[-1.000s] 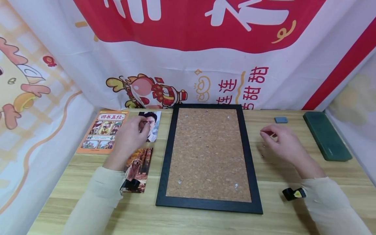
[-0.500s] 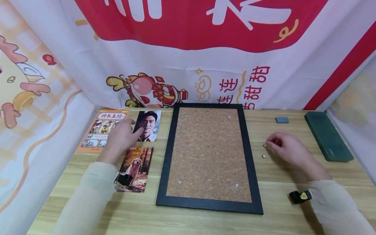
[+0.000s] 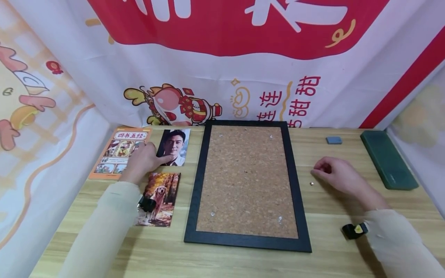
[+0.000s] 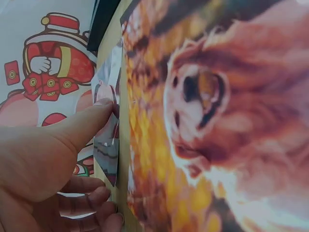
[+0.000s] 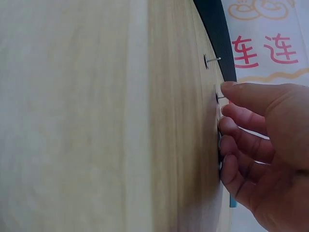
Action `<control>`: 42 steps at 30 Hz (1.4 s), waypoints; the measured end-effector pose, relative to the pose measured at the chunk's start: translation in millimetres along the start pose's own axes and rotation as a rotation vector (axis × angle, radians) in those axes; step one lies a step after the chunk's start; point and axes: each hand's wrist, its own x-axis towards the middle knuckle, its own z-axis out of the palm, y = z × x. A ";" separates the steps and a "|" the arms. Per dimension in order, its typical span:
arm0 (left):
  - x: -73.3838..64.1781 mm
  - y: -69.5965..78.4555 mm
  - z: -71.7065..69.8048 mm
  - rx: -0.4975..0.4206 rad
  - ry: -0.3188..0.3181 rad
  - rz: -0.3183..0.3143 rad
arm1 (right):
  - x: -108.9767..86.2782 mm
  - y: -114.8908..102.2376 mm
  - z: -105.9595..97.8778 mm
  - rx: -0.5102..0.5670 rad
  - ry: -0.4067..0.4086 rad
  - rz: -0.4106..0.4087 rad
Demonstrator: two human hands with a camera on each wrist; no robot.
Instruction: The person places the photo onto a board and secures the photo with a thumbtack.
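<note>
My left hand [image 3: 142, 162] lies between a portrait photo [image 3: 174, 143] and an orange comic booklet [image 3: 116, 160]. Its thumb [image 4: 96, 116] stretches over the portrait's lower left, while the other fingers bend near its left edge. Below lies a photo of a golden retriever [image 3: 160, 197], large in the left wrist view. Low over the table, my right hand [image 3: 337, 175] has thumb and forefinger either side of an upturned thumbtack [image 5: 218, 98], with a gap showing between the fingertips. A second thumbtack [image 5: 206, 61] lies beside it, pin up.
A black-framed cork board [image 3: 247, 181] lies mid-table, with clear pushpins near its corners. At the right are a blue eraser-like block [image 3: 334, 140] and a green case [image 3: 389, 160]. A printed cloth [image 3: 222, 69] hangs behind the table.
My left hand has moved off the portrait's middle, left and down to its edge. My right hand has come down to the thumbtacks, covering one in the head view.
</note>
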 end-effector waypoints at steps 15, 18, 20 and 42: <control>3.9 -5.9 -0.7 -0.113 -0.029 0.000 | 5.2 -3.0 2.9 -0.027 0.002 -0.016; 4.6 -6.8 -1.2 -0.118 -0.012 -0.001 | 4.6 -3.0 2.9 -0.022 0.005 -0.008; 4.9 -8.6 -2.0 -0.135 0.011 0.004 | 4.0 -2.8 3.1 -0.020 0.009 -0.009; -5.4 -11.5 -15.4 -0.584 0.030 0.077 | 1.8 -8.1 -2.6 0.057 0.078 0.049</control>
